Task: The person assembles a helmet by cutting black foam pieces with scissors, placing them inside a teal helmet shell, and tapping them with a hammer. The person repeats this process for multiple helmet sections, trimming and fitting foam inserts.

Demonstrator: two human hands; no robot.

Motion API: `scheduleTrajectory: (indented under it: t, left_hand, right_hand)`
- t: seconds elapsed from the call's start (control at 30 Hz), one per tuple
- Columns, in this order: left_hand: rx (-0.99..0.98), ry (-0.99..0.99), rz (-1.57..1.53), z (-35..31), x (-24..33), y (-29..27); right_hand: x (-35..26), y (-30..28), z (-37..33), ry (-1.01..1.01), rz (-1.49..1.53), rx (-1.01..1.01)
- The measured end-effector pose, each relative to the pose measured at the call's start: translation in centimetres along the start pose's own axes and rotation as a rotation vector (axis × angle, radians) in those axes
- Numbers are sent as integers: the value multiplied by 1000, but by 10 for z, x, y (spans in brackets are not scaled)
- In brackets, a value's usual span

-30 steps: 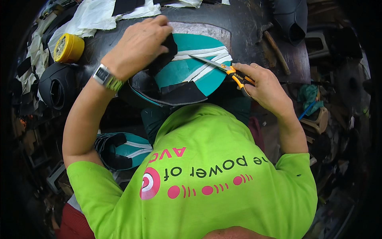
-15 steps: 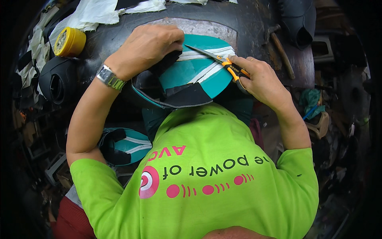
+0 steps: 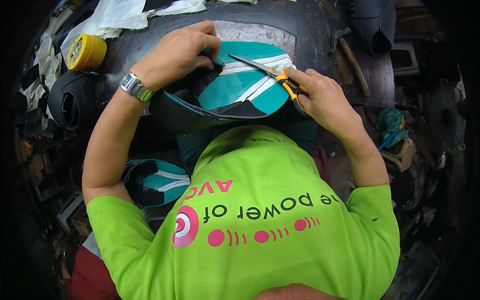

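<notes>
A shoe upper [image 3: 267,100] with a teal lining, black edges and white tape strips lies before me at the table's near edge. My left hand [image 3: 182,52], with a metal watch at the wrist, pinches its black edge at the far left. Yellow-and-black scissors [image 3: 255,65] are in my right hand [image 3: 320,95], fingers round the handles. Their blades lie over the teal lining, tips toward my left hand and a little short of it. The near side of the upper curls up in a black band.
Beyond the upper is a grey slab [image 3: 250,32] set on the dark table. A hammer [image 3: 352,65] and a black shoe upper [image 3: 374,30] lie at right. A yellow tub [image 3: 87,52], white cloth [image 3: 112,17] and another black upper [image 3: 72,100] are at left. A second teal upper [image 3: 165,182] sits lower left.
My left hand has shifted slightly left and up, its pinch now showing at the black edge. The near black side of the upper has lifted and folded inward. The scissors moved little.
</notes>
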State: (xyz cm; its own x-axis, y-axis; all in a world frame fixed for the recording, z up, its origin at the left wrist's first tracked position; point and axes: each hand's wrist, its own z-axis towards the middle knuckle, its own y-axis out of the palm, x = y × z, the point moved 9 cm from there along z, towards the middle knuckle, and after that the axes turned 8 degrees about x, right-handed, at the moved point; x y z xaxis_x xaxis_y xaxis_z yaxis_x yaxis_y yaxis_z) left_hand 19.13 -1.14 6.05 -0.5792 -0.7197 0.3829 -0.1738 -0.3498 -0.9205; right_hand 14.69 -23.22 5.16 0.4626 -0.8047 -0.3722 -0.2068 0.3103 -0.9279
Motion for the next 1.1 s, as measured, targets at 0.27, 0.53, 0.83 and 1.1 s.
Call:
scheduleTrajectory:
  t: [0.27,0.53,0.83,1.1]
  left_hand:
    - [9,-90,74,-5,-2,-7]
    - [66,-81,-147,-10,-19,-2]
    - [-67,-377,-733,-43,-27,22]
    - [43,-493,-974,-71,-21,41]
  right_hand:
    - [0,4,-6,22,-25,86]
    - [-5,-10,-12,16,451,359]
    - [-21,11,-11,45,399,88]
    - [-24,10,-24,33,306,-8]
